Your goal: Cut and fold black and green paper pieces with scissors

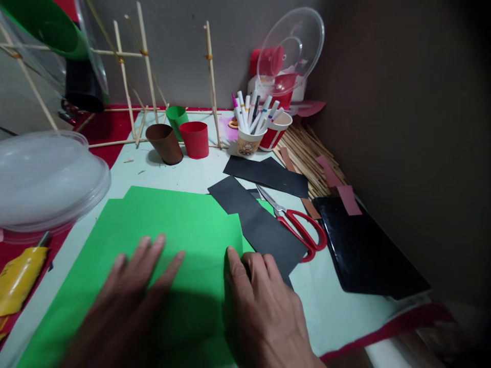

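Observation:
A large sheet of green paper lies in front of me, with an upper layer whose right edge rises slightly. My left hand rests over it, fingers spread and blurred by motion. At that right edge, my right hand has its index finger along the paper and the other fingers curled; its thumb is hidden. Just beyond it are strips of black paper, partly under the green sheet. Red-handled scissors lie on the strips, blades partly open.
Brown, red and green paper cups stand behind, before a stick frame. A cup of markers is beside bundled sticks. A black flat object lies right; plastic lids and a yellow-handled tool lie left.

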Action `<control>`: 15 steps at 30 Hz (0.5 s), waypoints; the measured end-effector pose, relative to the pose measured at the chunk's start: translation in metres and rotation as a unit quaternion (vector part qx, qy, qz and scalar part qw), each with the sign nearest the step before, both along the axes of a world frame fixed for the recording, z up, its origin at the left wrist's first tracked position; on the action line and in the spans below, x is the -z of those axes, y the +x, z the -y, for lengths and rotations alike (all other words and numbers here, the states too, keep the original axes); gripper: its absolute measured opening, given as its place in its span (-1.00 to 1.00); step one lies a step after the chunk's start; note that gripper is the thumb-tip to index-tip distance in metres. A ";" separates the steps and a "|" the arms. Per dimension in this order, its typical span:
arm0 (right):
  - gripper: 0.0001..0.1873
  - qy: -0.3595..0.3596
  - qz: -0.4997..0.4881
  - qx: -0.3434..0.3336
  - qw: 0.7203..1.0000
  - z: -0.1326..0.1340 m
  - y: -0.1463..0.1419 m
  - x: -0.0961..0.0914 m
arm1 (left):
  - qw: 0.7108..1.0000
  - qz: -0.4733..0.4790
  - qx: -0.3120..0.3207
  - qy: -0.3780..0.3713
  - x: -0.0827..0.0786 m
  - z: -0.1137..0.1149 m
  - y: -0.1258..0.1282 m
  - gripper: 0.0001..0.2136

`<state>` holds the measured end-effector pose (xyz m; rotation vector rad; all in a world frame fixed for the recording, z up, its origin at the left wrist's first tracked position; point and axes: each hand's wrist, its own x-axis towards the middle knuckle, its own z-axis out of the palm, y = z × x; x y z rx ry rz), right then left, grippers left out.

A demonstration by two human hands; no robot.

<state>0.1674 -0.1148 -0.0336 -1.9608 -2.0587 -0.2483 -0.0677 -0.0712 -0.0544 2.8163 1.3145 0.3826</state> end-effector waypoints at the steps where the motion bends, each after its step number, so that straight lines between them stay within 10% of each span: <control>1: -0.53 0.001 0.003 0.004 1.000 -0.001 -0.001 -0.001 | 0.999 -0.018 0.034 0.002 0.003 0.001 0.007 -0.29; 9: -0.68 0.067 0.007 -0.035 0.997 -0.006 0.006 -0.006 | 0.994 -0.036 0.057 0.082 0.008 -0.005 0.023 -0.50; 15: -0.54 0.021 -0.006 -0.197 0.980 -0.020 -0.007 -0.011 | 0.993 -0.087 0.043 0.060 -0.012 -0.001 0.038 -0.57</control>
